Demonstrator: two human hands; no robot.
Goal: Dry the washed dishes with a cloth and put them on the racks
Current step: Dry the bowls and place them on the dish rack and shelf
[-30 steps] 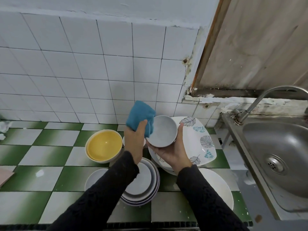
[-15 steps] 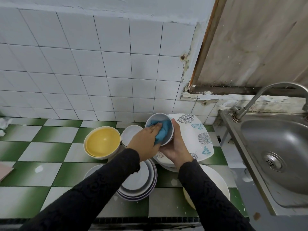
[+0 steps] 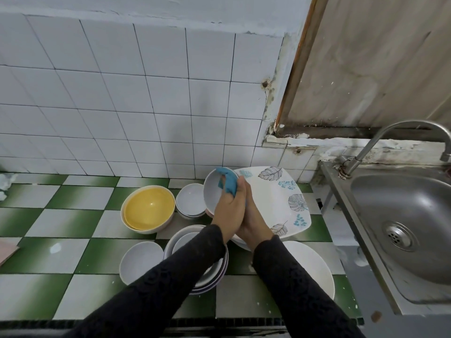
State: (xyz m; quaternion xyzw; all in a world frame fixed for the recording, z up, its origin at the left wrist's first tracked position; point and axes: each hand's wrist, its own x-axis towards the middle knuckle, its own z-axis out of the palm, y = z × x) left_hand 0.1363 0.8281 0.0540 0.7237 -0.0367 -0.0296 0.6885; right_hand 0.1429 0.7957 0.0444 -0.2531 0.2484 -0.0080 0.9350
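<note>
- One crumpled white wad sits at the far left edge on the green-and-white chequered tile counter. Below it, a pale pink flat corner pokes in from the edge.
- Glossy white square wall tiles fill the upper left and centre, ending at a painted band on top.
- Left of centre stands a cream bowl with a yellow inside, just beside a short stack of small white bowls.
- Lower down, a single white round bowl sits just beside a stack of white round dishes, which the black left sleeve partly covers.
- At centre, the pale grey round bowl is held above the counter, its opening tilted leftward.
- The left hand has its fingers curled round the blue cloth, pressing it inside the bowl near the right rim.
- The right hand grips the bowl from behind, its fingertips hidden.
- Right of the hands lie a white square plate printed with leaves and, lower, a large plain white round plate.
- At the right edge is a stainless steel sink with a curved metal tap, under a worn wooden panel.
</note>
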